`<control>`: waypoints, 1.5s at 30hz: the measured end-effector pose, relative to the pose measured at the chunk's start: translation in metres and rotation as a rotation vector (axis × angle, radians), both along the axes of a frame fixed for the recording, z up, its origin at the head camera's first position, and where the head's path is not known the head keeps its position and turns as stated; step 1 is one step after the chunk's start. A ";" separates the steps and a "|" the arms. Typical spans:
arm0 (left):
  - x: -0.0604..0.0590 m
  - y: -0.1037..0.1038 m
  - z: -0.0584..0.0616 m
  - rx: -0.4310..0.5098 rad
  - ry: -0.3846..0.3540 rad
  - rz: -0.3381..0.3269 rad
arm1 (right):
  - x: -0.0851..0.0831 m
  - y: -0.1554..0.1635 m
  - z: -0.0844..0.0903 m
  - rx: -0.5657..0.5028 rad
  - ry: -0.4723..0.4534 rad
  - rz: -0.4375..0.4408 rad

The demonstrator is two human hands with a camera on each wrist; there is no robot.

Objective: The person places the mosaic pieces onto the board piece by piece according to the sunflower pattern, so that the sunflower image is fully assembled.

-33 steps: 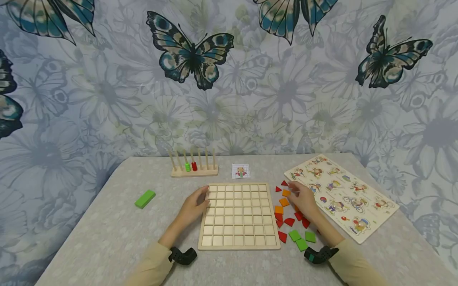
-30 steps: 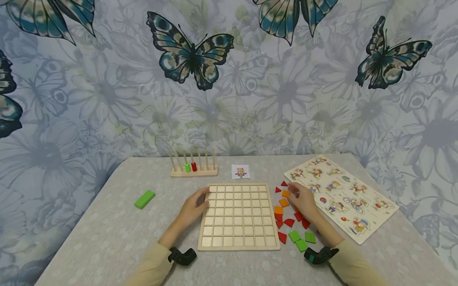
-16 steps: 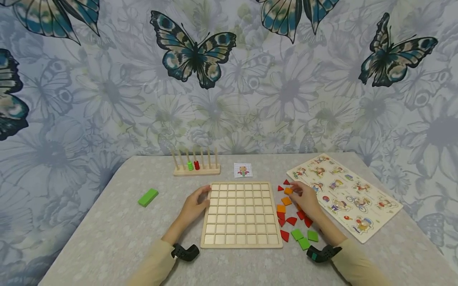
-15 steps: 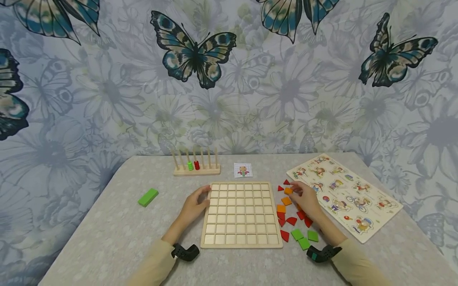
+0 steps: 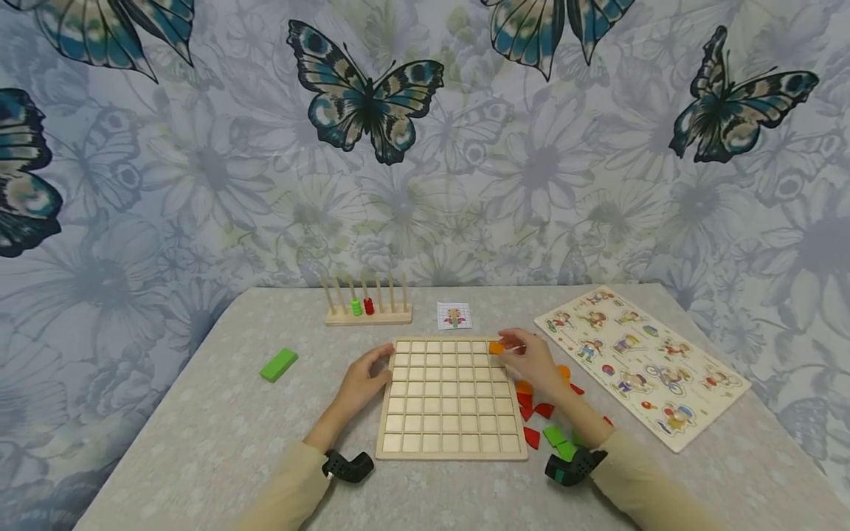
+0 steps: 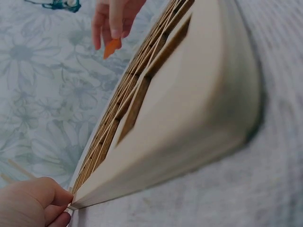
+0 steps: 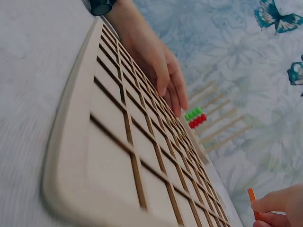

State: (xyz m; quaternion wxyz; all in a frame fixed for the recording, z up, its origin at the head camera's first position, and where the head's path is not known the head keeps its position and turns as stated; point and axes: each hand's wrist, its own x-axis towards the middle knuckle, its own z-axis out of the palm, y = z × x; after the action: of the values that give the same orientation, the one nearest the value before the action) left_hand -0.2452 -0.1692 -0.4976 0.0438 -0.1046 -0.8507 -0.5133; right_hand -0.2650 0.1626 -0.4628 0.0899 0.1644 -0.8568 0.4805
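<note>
Pinching an orange tile [image 5: 496, 347] in its grip, the right hand [image 5: 531, 361] holds it over the far right corner of the wooden grid board [image 5: 451, 398]. Left hand [image 5: 361, 380] rests on the board's left edge, fingers relaxed, holding nothing. Loose red, orange and green tiles [image 5: 541, 413] lie on the table [image 5: 199, 435] right of the board.

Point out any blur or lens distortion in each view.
Head view: sharp, with slight wide-angle stretching at the corners. Left wrist view: the grid board bulges, near edge blurred. Right wrist view: the board's near rim is soft; the orange tile looks reasonably sharp.
</note>
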 end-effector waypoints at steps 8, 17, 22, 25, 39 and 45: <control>-0.002 0.005 0.000 0.023 0.027 -0.007 | -0.008 -0.044 -0.005 -0.002 -0.037 0.114; -0.005 0.008 0.001 0.010 0.028 0.003 | -0.014 -0.066 -0.012 0.032 -0.058 0.136; -0.007 0.008 0.000 -0.017 0.044 0.031 | -0.015 -0.068 -0.015 0.032 -0.044 0.121; -0.009 0.007 0.000 -0.023 0.051 0.034 | -0.015 -0.069 -0.015 0.032 -0.045 0.109; -0.011 0.000 0.000 -0.027 0.038 0.028 | -0.020 -0.060 -0.016 0.003 -0.054 0.078; -0.011 -0.005 0.001 -0.024 0.025 0.031 | -0.026 -0.036 -0.013 0.008 -0.040 0.010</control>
State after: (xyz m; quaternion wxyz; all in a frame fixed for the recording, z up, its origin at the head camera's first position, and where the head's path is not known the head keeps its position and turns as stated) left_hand -0.2566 -0.1739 -0.4963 0.0612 -0.0983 -0.8576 -0.5011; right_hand -0.2908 0.1266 -0.4753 0.0695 0.1592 -0.8596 0.4805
